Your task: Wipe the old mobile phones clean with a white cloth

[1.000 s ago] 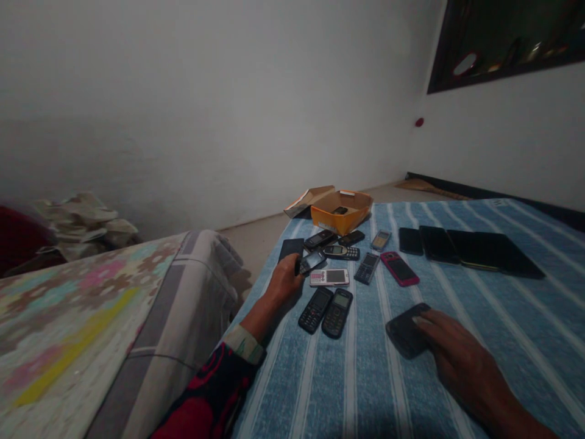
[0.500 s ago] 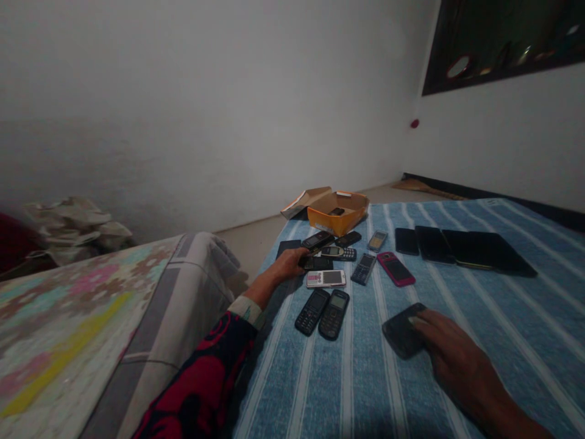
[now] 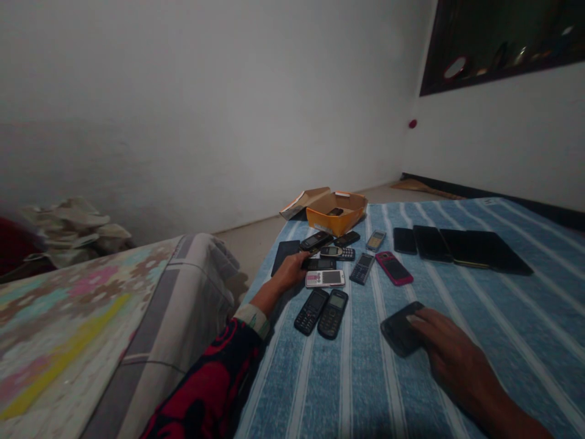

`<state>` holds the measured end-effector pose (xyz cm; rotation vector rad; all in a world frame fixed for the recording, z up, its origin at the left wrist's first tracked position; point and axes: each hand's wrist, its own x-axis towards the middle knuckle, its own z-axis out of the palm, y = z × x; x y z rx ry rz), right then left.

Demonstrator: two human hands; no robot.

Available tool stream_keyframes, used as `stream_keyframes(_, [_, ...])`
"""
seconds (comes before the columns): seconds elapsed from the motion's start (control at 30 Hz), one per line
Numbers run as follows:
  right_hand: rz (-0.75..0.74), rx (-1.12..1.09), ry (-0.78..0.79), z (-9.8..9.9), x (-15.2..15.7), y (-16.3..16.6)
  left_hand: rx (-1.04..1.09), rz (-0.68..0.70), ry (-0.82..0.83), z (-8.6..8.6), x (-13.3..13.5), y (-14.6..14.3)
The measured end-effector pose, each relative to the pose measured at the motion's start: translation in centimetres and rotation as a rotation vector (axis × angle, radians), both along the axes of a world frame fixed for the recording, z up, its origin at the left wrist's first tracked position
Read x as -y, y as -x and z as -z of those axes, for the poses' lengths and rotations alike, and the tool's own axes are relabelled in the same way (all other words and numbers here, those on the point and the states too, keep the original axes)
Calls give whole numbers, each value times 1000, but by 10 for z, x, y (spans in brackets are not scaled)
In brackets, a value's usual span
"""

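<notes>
My left hand [image 3: 290, 271] reaches across the blue striped cloth, its fingers closed at the left end of a small dark mobile phone [image 3: 321, 264]. Just below that phone lies a white and pink mobile phone [image 3: 325, 278]. A flat dark rectangular thing [image 3: 284, 255] is beside my left wrist and partly behind the hand. Nearer to me, my right hand [image 3: 450, 344] grips a dark smartphone [image 3: 402, 329], thumb on top and the other fingers hidden beneath. Two black keypad phones [image 3: 333, 314] lie side by side between my arms.
An open orange box [image 3: 338, 221] with a dark phone inside stands at the back. More keypad phones [image 3: 363, 268] and a pink-framed phone [image 3: 394, 268] lie mid-cloth. Black smartphones and tablets [image 3: 478, 247] form a row at right. A flower-patterned surface [image 3: 82, 323] is at left.
My left hand has shifted slightly right and toward me with the small dark phone, baring more of the flat dark thing. My right hand keeps its hold, almost unmoved.
</notes>
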<state>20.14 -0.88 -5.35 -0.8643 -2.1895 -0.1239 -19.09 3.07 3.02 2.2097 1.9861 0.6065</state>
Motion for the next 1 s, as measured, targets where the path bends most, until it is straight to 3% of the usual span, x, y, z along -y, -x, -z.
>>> stream_keyframes(0.47, [-4,-30,22,-7,4,6,37,-128,-89,2,17,-15])
stream_keyframes(0.67, [1,-47,31,-6,2,8,81,-172,-124,-9,27,-28])
stream_keyframes(0.83, [-3,-37,32,-7,2,9,143,-16,-26,-17,61,-80])
stream_keyframes(1.0, [-26,-33,53,-3,2,8,211,227,139,-5,102,-155])
